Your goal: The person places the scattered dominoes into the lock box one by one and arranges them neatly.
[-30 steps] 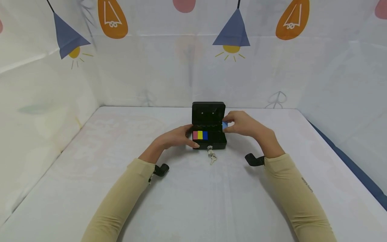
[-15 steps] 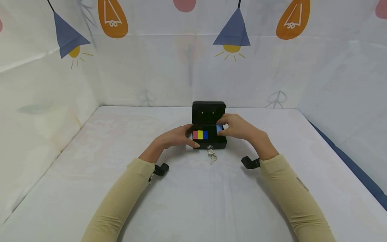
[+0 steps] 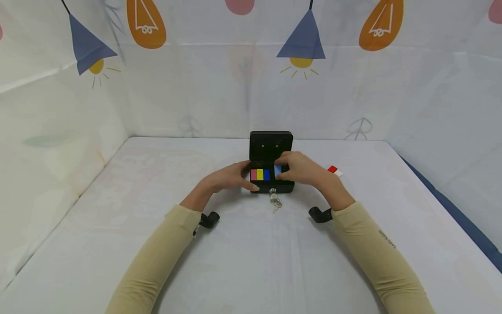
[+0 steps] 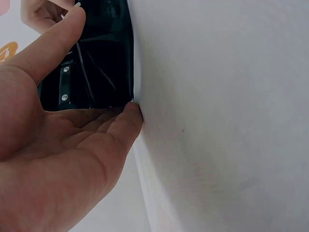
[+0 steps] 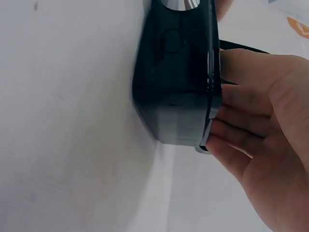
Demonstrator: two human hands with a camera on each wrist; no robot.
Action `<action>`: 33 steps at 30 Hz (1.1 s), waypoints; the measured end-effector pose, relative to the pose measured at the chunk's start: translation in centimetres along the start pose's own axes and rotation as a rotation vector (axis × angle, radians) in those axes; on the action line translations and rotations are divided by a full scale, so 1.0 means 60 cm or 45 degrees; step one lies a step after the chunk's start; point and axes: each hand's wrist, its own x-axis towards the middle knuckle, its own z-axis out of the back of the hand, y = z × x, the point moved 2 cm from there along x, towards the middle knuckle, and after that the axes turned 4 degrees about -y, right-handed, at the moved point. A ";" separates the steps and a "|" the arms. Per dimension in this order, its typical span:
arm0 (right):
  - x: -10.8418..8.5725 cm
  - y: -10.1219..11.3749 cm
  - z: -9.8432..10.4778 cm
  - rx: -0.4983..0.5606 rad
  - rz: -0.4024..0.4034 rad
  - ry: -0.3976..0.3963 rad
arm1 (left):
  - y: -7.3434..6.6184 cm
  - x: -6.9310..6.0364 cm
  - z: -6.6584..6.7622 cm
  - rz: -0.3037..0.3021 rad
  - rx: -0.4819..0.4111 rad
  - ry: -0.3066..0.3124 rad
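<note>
A small black metal cash box [image 3: 282, 188] stands with its lid [image 3: 270, 146] raised. Pink [image 3: 253, 175], yellow [image 3: 260, 175] and dark blue [image 3: 266, 175] blocks lie side by side in its left part. My left hand [image 3: 227, 178] grips the box's left side, thumb at the front corner and fingers towards the back; the left wrist view shows that hand [image 4: 72, 140] against the black wall. My right hand [image 3: 300, 168] pinches a light blue block [image 3: 277, 170] inside the box, right of the dark blue one. In the right wrist view the box's wall [image 5: 178, 116] hides the fingertips.
Keys [image 3: 276, 204] hang from the lock [image 3: 272, 192] at the box's front. A red block [image 3: 332, 168] and a white piece [image 3: 338, 173] show on the white table [image 3: 251, 261] behind my right wrist. White cloth walls [image 3: 196, 96] enclose the back and sides.
My right hand has moved left with the light blue block, from the box's right edge to inside it. The red and white pieces have come into sight. My left hand has stayed put.
</note>
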 end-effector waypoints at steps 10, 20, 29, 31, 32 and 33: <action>0.000 0.009 -0.006 -0.033 0.010 0.009 | -0.004 -0.002 0.000 -0.001 0.007 -0.004; 0.006 0.009 -0.022 -0.098 0.019 -0.002 | -0.002 -0.002 0.000 -0.017 -0.006 -0.003; 0.005 0.012 -0.029 -0.176 0.030 -0.019 | -0.001 -0.004 -0.001 -0.012 0.006 -0.009; 0.005 0.012 -0.030 -0.186 0.033 -0.026 | 0.000 -0.003 -0.001 -0.011 0.011 -0.009; 0.005 0.012 -0.030 -0.187 0.034 -0.028 | 0.000 -0.003 -0.001 -0.011 0.015 -0.010; 0.005 0.012 -0.031 -0.190 0.033 -0.028 | 0.000 -0.003 -0.001 -0.010 0.018 -0.011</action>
